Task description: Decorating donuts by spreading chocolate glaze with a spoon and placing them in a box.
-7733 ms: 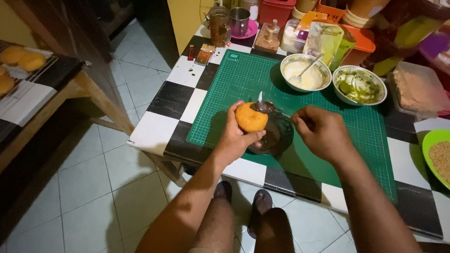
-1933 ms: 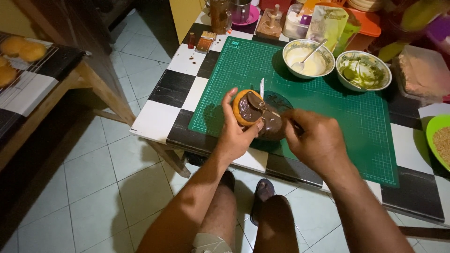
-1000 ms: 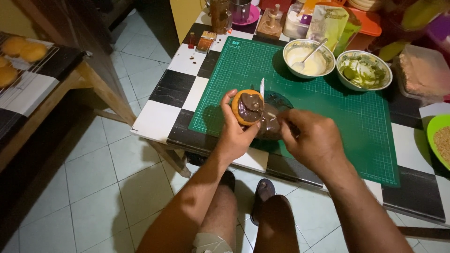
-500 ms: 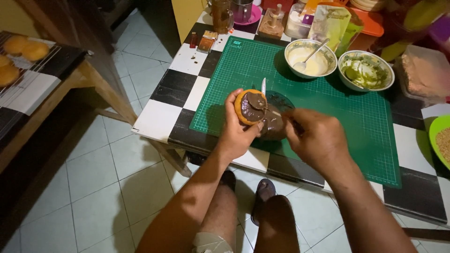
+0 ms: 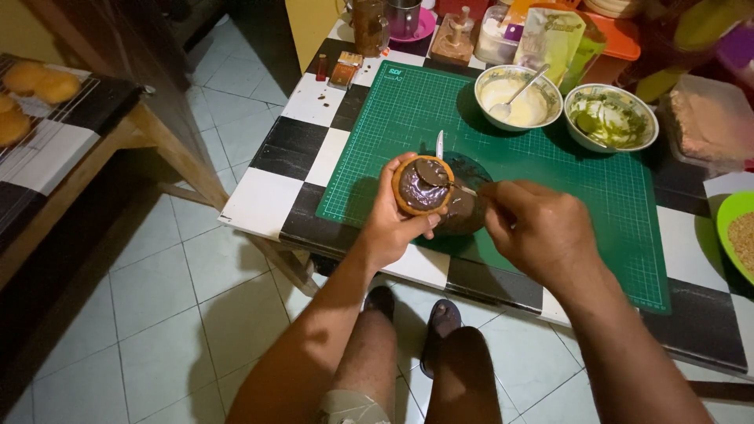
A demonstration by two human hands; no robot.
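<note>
Both hands work: left hand cups a chocolate-coated donut; right hand pinches a spoon over the dark bowl.

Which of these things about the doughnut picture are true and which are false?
1. The left hand holds a round doughnut covered in dark brown glaze. True.
2. The right hand holds a spoon against the doughnut. True.
3. The green cutting mat lies on the floor. False: it lies on the checkered table.
4. The bowl of white cream has no spoon. False: a spoon stands in it.
5. Plain doughnuts sit on a rack at far left. True.
</note>
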